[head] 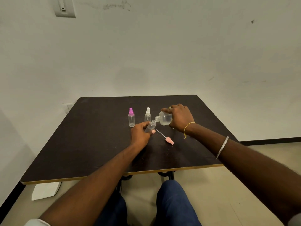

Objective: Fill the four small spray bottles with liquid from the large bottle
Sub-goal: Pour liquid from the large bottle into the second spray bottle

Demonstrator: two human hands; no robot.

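Blue-trousered knees point(172, 201) under dark desk point(81, 144). Left hand point(140, 136) grips tilted, uncapped small clear plastic spray bottle point(150, 127) mid-desk; right hand point(180, 118) grips tipped large clear round bottle point(165, 118), mouth just beside small bottle's mouth.

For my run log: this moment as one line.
left hand: holds uncapped small bottle | right hand: tips large bottle at its mouth | pink spray cap: on table | purple-capped bottle, white-capped bottle: upright

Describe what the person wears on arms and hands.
The right hand has a ring on one finger, a yellow thread round the wrist and a silver bangle on the forearm. The left hand wears nothing; a white sleeve shows above.
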